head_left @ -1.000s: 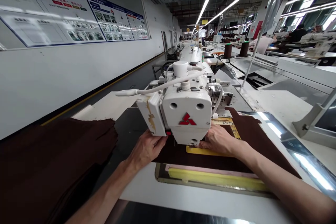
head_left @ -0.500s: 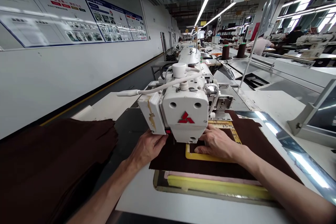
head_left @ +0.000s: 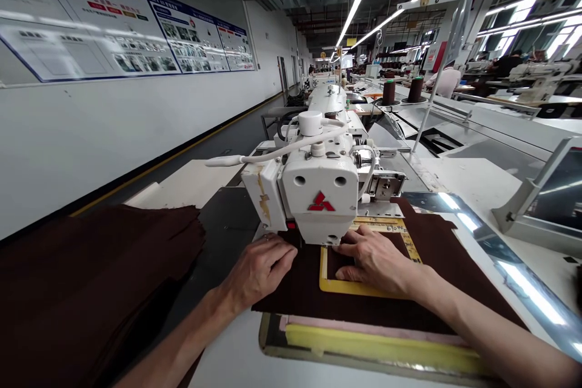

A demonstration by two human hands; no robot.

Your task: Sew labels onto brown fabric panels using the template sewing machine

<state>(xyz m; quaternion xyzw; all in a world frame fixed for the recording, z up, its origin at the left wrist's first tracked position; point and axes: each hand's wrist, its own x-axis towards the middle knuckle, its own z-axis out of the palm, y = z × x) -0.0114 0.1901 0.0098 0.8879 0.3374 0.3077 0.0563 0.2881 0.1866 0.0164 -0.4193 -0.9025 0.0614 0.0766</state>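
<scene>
A piece of dark brown fabric (head_left: pixel 295 291) lies under the head of a white sewing machine (head_left: pixel 321 194). My left hand (head_left: pixel 259 267) is at the fabric's left edge, thumb and fingers pinched together on it. On the right, a yellow frame (head_left: pixel 359 288) with handwritten marks rests on the fabric. My right hand (head_left: pixel 375 257) presses down inside this frame, its fingers spread over the fabric and some fingertips close to the machine head. The needle area is mostly hidden behind the machine head.
A heap of dark brown fabric (head_left: pixel 91 279) lies at the left. Brown thread spools (head_left: pixel 388 92) stand behind on the right. A screen (head_left: pixel 557 194) stands at the right edge. A yellow strip (head_left: pixel 364 339) shows in the table opening nearest me. A person in light clothing (head_left: pixel 448 80) sits farther off.
The fabric and yellow frame have slid slightly toward me, with my right hand on them. My left hand has also shifted a little toward me and right, clear of the machine's side box.
</scene>
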